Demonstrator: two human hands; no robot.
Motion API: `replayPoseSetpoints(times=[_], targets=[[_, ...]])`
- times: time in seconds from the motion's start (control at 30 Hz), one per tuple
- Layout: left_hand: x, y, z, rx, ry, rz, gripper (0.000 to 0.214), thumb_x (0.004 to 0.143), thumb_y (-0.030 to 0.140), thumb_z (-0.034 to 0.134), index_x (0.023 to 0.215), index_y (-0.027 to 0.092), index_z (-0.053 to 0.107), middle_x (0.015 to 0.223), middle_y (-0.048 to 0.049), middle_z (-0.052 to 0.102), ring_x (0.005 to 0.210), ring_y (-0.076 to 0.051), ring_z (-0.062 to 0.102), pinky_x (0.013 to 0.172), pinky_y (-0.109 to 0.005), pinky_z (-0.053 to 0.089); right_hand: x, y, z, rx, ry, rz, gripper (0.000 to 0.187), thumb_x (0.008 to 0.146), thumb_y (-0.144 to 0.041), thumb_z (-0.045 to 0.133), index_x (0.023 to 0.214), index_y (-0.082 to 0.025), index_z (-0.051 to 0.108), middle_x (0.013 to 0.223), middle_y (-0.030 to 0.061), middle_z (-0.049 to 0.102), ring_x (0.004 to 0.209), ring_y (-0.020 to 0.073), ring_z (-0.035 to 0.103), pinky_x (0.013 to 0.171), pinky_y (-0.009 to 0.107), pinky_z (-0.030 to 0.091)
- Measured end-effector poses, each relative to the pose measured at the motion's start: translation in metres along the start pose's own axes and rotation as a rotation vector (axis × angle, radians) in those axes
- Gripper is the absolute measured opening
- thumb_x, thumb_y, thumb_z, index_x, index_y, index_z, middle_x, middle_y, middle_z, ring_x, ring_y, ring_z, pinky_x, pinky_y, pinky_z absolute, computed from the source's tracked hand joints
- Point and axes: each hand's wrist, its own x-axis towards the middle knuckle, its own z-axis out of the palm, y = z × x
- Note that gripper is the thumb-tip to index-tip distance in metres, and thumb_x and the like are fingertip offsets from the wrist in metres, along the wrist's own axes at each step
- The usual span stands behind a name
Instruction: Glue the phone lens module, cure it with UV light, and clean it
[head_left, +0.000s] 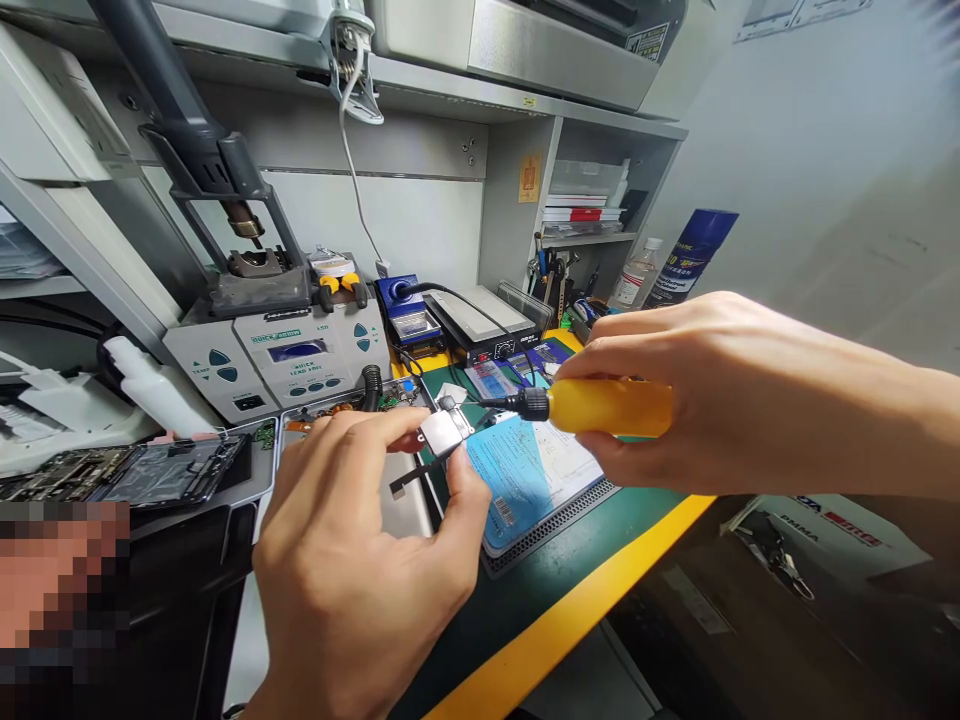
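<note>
Between thumb and fingers, my left hand pinches a small silver metal module. A short black flex cable hangs from its lower left side. My right hand is wrapped round a yellow-bodied tool with a black ribbed collar and a slim tip. The tool lies nearly level and points left, its tip at the module's upper edge. Whether the tip touches the module, I cannot tell. A small grey rounded piece shows at that edge. Below and behind lies a notebook with a blue cover.
A soldering station stands at the back left, near a blue device and a flat heating plate. Opened electronics lie at left. A clear bottle and blue spray can stand behind my right hand. The green mat has a yellow edge.
</note>
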Motion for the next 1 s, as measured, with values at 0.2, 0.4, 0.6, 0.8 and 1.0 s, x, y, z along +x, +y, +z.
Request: replayPoseSetpoints(times=[0.2,0.4,0.6,0.8,1.0], targets=[[0.0001,0.0005,0.0001,-0.010,-0.005,-0.015,0.021,0.077,0.018,0.073,0.096,0.009,0.068,0.089,-0.0110,0.071,0.083,-0.022,0.066,0.085,-0.039,0.051,-0.0002,0.0003,-0.0003,0.006,-0.016,0.004,0.009,0.074,-0.033,0.064,0.080,-0.027,0.069,0.071,-0.0038,0.061,0.057,0.0142,0.050,0.055,0.027,0.035],[0.0026,0.0011,0.0000,-0.022,0.005,-0.014,0.019,0.078,0.018,0.072,0.095,0.010,0.067,0.086,-0.0102,0.070,0.082,-0.022,0.066,0.083,-0.038,0.051,-0.0005,0.0008,0.0008,0.012,-0.004,0.003,0.008,0.076,-0.033,0.065,0.080,-0.028,0.068,0.070,-0.0047,0.059,0.056,0.0131,0.048,0.054,0.027,0.035],[0.0017,0.0024,-0.0008,-0.048,0.002,-0.015,0.016,0.080,0.017,0.071,0.095,0.013,0.066,0.085,-0.0073,0.068,0.082,-0.020,0.064,0.083,-0.038,0.050,-0.0006,0.0003,-0.0018,0.014,-0.026,0.009,0.006,0.077,-0.034,0.064,0.079,-0.028,0.067,0.069,-0.0048,0.058,0.055,0.0130,0.047,0.054,0.027,0.032],[0.0013,0.0021,-0.0007,-0.037,0.016,-0.004,0.017,0.081,0.017,0.071,0.096,0.014,0.065,0.085,-0.0059,0.067,0.080,-0.019,0.064,0.083,-0.037,0.050,-0.0032,0.0030,-0.0002,0.032,-0.010,0.009,0.006,0.077,-0.031,0.062,0.075,-0.026,0.065,0.068,-0.0030,0.057,0.054,0.0136,0.046,0.053,0.028,0.030],[0.0028,0.0014,-0.0005,-0.041,0.015,0.022,0.018,0.080,0.017,0.071,0.096,0.016,0.065,0.085,-0.0047,0.067,0.079,-0.019,0.064,0.081,-0.037,0.051,-0.0035,0.0026,-0.0009,0.055,-0.028,0.014,0.006,0.078,-0.030,0.063,0.078,-0.026,0.067,0.071,-0.0014,0.060,0.056,0.0147,0.049,0.054,0.029,0.030]])
